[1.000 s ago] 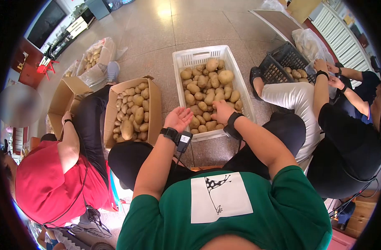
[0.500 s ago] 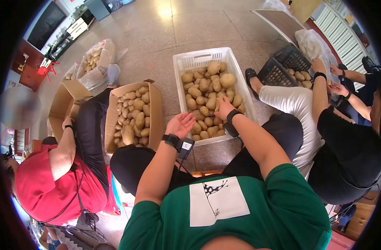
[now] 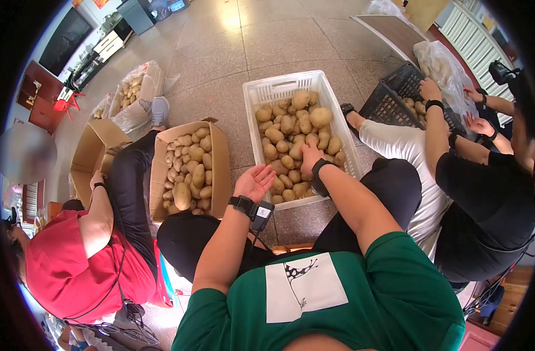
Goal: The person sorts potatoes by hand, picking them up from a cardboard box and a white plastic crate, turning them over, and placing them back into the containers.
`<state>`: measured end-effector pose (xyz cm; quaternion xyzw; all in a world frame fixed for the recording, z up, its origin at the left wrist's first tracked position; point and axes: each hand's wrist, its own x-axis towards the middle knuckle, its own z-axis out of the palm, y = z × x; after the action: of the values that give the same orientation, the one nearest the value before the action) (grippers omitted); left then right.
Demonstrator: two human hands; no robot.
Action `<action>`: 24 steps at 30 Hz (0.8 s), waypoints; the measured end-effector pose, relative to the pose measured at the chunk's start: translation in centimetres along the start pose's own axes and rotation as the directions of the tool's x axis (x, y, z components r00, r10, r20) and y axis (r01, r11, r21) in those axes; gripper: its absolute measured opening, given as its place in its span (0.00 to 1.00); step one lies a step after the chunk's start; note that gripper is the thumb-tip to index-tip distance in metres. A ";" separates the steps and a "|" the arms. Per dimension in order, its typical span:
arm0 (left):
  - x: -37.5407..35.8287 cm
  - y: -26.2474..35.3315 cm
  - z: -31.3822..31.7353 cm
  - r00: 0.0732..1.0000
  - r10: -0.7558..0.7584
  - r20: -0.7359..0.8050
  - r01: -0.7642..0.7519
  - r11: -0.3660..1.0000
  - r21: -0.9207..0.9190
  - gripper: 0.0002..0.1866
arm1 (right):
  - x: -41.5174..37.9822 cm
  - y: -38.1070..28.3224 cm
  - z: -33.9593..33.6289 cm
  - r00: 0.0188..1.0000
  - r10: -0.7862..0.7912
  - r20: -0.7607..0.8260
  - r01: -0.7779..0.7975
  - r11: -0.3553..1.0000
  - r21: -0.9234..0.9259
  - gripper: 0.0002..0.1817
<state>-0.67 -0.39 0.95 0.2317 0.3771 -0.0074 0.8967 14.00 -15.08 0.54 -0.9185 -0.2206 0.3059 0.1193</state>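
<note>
A white plastic crate point(image 3: 257, 105) full of potatoes point(image 3: 288, 124) stands in front of me. My left hand point(image 3: 255, 182) is palm up with spread fingers at the crate's near left edge, holding nothing. Inside the crate, my right hand point(image 3: 310, 159) reaches down onto the potatoes; its fingertips are partly lost among them, and whether it grips one is unclear. Left of the crate, a cardboard box point(image 3: 221, 169) holds more potatoes point(image 3: 188, 167).
On the left a person in red point(image 3: 92, 263) reaches to an open cardboard box point(image 3: 85, 153). At right, people's hands are at a black crate point(image 3: 380, 102) and a plastic bag point(image 3: 440, 64). Bagged potatoes point(image 3: 129, 93) lie at the far left.
My right hand has moved slightly down and left over the potatoes, its fingers more spread. My left hand stays palm up. A co-worker's hand at right has moved toward the black crate.
</note>
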 end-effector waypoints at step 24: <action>-4.5 0.4 1.9 0.982 -0.001 0.190 0.001 1.000 0.000 0.22 | -6.3 -4.8 1.2 0.671 -0.638 -0.378 0.741 0.559 0.371 0.14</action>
<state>-2.51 -1.56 5.30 0.2298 0.2897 -0.0299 0.9286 7.16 -13.86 4.53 -0.7191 -0.4640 0.1858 0.4827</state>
